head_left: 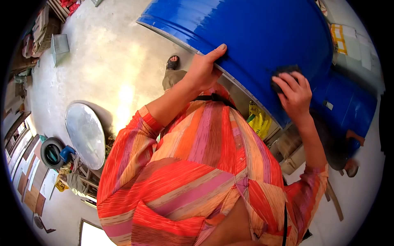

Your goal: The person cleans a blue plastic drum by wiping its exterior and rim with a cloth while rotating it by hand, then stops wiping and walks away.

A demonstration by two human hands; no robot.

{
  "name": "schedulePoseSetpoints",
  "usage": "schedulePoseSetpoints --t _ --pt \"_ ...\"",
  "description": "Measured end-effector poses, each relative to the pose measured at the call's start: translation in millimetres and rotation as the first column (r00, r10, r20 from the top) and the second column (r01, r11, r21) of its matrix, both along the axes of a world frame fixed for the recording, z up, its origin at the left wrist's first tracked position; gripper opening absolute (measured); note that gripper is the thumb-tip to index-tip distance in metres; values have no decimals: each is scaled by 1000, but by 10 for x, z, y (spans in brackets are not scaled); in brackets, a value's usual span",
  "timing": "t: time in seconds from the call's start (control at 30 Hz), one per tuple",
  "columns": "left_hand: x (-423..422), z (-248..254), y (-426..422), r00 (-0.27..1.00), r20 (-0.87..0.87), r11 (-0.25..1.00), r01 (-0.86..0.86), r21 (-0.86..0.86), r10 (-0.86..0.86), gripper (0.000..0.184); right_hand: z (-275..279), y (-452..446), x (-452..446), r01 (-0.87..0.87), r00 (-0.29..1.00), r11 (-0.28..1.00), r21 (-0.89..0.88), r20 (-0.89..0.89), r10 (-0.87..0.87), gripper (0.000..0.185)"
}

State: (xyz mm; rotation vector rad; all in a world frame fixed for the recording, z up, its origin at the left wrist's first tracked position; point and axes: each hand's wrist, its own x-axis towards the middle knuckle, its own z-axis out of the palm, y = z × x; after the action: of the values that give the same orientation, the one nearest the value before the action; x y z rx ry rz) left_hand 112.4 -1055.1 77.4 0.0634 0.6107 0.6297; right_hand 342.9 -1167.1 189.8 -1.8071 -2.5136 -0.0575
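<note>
A large, glossy, curved blue metal shell [246,37] fills the top of the head view, its pale lower rim slanting down to the right. My left hand [203,67] is closed around that rim, thumb on the outer face and fingers hidden beneath. Farther right, my right hand [294,93] presses a dark pad [283,74] against the blue surface, fingers curled over it. Whether the pad is cloth or sponge cannot be made out.
Another blue piece [349,102] stands at the right, with a co-worker's blurred limb beside it. A round metal disc [85,135] and a tyre [51,153] are at the left. A yellow bag [259,122] lies below the shell. Wrapped white packages [357,45] sit upper right.
</note>
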Motion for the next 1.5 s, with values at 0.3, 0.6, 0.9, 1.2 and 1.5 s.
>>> schedulePoseSetpoints --t 0.3,0.6,0.9,1.2,1.5 --pt "8 -23 5 997 57 998 -56 24 55 41 59 385 -357 -18 1000 1000 19 2 18 39" --pt "61 0 -31 1000 26 999 -7 44 6 43 8 174 -301 70 993 998 -2 -95 -70 46" --pt "138 64 -44 993 108 996 -33 -84 42 43 -392 1597 -786 -96 995 995 8 -19 96 15" --pt "-199 -125 322 985 -93 989 -146 0 145 41 -471 -1118 339 456 878 888 56 -191 -439 38" --pt "-271 -178 850 932 -267 957 -189 221 246 40 -280 138 -607 422 876 873 244 -357 -324 33"
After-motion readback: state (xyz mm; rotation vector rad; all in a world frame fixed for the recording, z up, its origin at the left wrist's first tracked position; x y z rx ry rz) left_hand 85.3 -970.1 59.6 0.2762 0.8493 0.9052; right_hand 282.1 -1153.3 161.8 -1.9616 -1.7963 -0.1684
